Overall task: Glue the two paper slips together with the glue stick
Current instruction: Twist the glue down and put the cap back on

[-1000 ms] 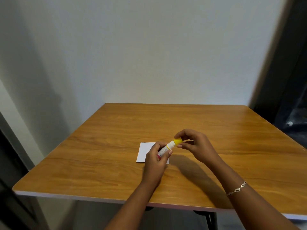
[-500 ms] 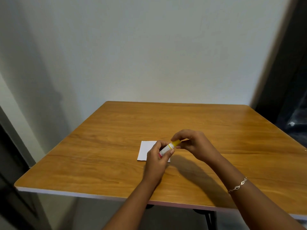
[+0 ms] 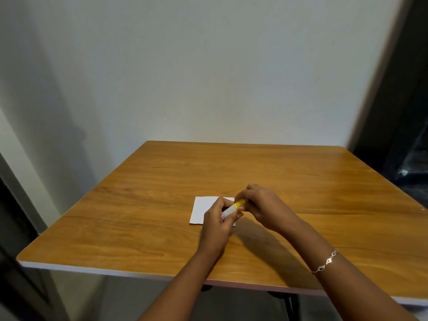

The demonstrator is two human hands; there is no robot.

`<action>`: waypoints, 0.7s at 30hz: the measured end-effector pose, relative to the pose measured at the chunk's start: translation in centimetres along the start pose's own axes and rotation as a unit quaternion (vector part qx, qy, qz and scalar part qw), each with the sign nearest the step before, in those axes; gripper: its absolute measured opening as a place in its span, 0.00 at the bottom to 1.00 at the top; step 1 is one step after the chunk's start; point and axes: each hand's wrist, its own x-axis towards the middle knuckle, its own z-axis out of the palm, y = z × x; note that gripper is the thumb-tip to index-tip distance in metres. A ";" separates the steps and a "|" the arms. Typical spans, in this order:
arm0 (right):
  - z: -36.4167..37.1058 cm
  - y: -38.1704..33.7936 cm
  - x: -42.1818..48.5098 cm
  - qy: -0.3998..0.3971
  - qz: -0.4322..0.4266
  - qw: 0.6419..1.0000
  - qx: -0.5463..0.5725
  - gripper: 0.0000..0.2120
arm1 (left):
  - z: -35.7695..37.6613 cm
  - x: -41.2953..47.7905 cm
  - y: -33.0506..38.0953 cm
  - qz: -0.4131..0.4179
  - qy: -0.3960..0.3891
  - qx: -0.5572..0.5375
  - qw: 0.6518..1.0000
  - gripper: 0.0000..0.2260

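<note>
A white glue stick [image 3: 229, 210] with a yellow cap is held tilted just above the table. My left hand [image 3: 217, 224] grips its white body. My right hand [image 3: 261, 207] pinches the yellow cap end from the right. Under and behind both hands white paper [image 3: 203, 210] lies flat on the wooden table [image 3: 289, 181]; my left hand hides its right part, and I cannot tell whether it is one slip or two.
A pale wall stands right behind the table's far edge. The table's near edge [image 3: 115, 271] is white-rimmed. A dark opening lies to the right, and a dark gap to the left. A bracelet sits on my right wrist [image 3: 325, 262].
My right hand's fingers have closed further over the yellow cap, hiding more of it. Both hands and the glue stick stay over the paper.
</note>
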 end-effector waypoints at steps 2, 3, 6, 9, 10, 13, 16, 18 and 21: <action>0.2 -0.2 0.0 0.002 0.007 1.000 -0.008 0.10 | 0.0 -0.1 0.0 -0.002 0.008 0.007 1.000 0.04; 0.3 -0.4 0.0 0.003 0.013 1.000 -0.012 0.11 | 0.0 -0.1 0.0 -0.002 0.011 0.014 1.000 0.04; 0.5 -0.8 0.1 0.006 0.036 0.999 -0.019 0.11 | 0.0 -0.1 0.0 0.004 0.022 0.038 0.999 0.04; 0.8 -1.1 0.0 0.017 0.067 0.997 -0.014 0.10 | 0.0 -0.2 0.2 0.018 0.031 0.072 0.997 0.04; 0.8 -1.1 0.0 0.019 0.079 0.997 -0.017 0.11 | 0.0 -0.3 0.2 0.027 0.033 0.086 0.995 0.04; 0.8 -1.0 0.1 -0.001 0.143 0.990 -0.015 0.15 | 0.2 -0.3 0.4 0.070 0.023 0.137 0.988 0.04; 0.1 -0.6 0.1 -0.040 0.174 0.983 0.032 0.18 | 0.4 -0.5 0.6 0.085 0.008 0.161 0.983 0.05; -0.2 -0.4 -0.4 -0.031 0.141 0.984 0.106 0.13 | 0.3 -0.5 0.6 0.074 0.009 0.142 0.987 0.05; 0.0 -0.2 -1.6 0.004 0.060 0.990 0.127 0.08 | 0.1 -0.4 0.7 0.040 0.004 0.096 0.995 0.05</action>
